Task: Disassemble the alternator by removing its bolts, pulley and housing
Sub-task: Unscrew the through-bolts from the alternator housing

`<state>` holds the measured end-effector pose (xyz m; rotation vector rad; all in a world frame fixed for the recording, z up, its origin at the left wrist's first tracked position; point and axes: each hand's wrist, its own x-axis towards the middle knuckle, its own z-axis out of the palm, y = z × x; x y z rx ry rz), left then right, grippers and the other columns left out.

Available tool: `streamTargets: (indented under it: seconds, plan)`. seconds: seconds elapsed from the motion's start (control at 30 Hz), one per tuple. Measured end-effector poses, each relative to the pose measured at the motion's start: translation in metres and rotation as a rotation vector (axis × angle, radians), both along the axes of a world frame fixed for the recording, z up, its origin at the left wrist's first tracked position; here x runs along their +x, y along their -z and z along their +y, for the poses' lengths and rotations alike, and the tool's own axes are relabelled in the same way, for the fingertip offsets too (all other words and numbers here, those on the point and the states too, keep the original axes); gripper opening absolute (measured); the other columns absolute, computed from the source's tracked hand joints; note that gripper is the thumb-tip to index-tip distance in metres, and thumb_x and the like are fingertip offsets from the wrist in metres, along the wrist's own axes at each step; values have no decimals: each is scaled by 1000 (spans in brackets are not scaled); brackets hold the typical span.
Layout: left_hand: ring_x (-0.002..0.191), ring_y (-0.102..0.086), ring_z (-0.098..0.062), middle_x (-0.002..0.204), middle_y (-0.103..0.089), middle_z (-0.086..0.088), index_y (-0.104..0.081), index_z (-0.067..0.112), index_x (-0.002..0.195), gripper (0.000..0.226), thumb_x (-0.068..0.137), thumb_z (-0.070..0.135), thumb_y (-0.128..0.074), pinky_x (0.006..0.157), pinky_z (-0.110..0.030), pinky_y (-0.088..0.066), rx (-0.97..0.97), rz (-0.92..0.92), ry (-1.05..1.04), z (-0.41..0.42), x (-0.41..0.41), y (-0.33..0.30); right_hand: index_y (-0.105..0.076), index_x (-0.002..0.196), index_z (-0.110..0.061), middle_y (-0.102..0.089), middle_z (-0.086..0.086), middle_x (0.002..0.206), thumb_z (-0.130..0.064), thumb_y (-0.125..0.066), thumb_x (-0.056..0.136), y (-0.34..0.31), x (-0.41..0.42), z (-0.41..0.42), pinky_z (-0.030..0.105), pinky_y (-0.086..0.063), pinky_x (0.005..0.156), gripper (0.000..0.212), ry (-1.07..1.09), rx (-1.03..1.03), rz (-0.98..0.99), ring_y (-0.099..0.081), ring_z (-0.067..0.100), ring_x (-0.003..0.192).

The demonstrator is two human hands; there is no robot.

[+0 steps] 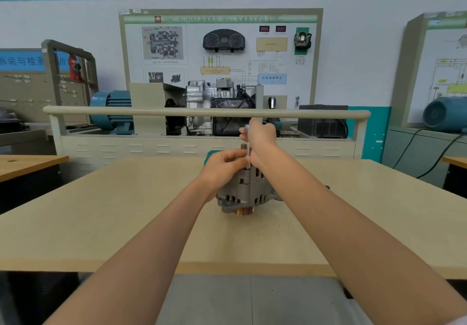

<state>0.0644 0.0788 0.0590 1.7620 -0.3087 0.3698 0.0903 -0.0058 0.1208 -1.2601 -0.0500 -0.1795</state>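
Early stage: grey cast-metal alternator (246, 190) sitting mid-counter (126, 211), copper-coloured pulley (243, 211) and housing still on. Right hand (259, 139) gripping slim silver tool (248, 151) at a top bolt; left hand (222, 165) pinching alongside.

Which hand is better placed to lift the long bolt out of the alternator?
Probably the right hand: it grips the bolt from above, standing up from the alternator. The left hand steadies the top.

Alternator (246, 190) on table (101, 211), training bench (207, 145) behind.
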Motion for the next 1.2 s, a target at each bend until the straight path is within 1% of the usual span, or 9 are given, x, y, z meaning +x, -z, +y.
streamTargets:
  seconds: [0.1,0.27,0.4,0.5,0.6,0.8,0.93,1.03,1.2]
  plan:
    - [69,-65,8,79,-72,16,-69,31,95,15,89,19,-63,53,-4,-44,-24,23,44,2,0,-4,-43,105,-11,-60,2,71,-17,-40,99,-3,0,-9,24,-43,59,10,-147,-56,14,-49,10,60]
    - [73,-68,-3,90,-74,1,-71,17,101,17,84,16,-69,57,-10,-48,-86,50,11,-2,3,-4,-49,82,-5,-60,4,48,-14,-43,100,-3,-5,-17,21,-52,49,20,-428,178,31,-55,17,65]
    - [61,-65,1,69,-72,9,-69,19,84,10,81,10,-71,52,-10,-47,-129,27,-28,-5,5,-2,-46,80,-7,-50,3,58,-13,-40,100,-2,-8,-8,20,-48,58,22,-259,47,-41,-47,13,57]
    - [62,-63,-2,71,-69,6,-65,18,81,13,83,6,-68,55,-13,-47,-111,9,-35,-6,5,-1,-47,109,-10,-45,0,66,-10,-32,99,-4,-13,1,16,-37,49,18,-135,-69,-56,-42,10,57]
    - [55,-60,3,67,-65,7,-63,17,77,18,84,1,-64,51,-9,-45,-109,-18,-45,-8,3,-1,-25,146,-11,-50,-2,75,-6,-32,97,-4,-12,3,10,-29,32,49,-52,-17,-38,-39,8,53]
    - [56,-55,-1,69,-60,4,-57,19,73,24,89,1,-55,39,-7,-38,-33,-9,-153,-13,1,-1,-32,122,-1,-45,2,74,-13,-39,99,0,-14,13,20,-32,45,26,148,214,17,-43,10,56]
    - [64,-53,-2,71,-61,8,-57,23,76,21,90,7,-57,40,-6,-38,-36,-3,-166,-13,1,0,-31,135,-3,-62,11,94,-13,-36,100,-2,-12,16,18,-36,45,37,80,116,13,-45,10,56]
    - [59,-59,4,64,-65,14,-63,21,78,16,86,8,-62,45,-5,-40,-51,-24,-124,-10,1,0,-26,144,-16,-55,5,70,-9,-34,99,-10,-5,10,15,-38,42,47,-63,132,77,-42,10,51]
    - [62,-63,10,65,-69,21,-69,24,88,15,86,9,-64,50,-4,-43,-79,-28,-51,-9,-2,1,-47,94,-7,-51,5,56,-12,-33,100,-14,-10,1,23,-46,54,16,-234,15,94,-48,13,47]
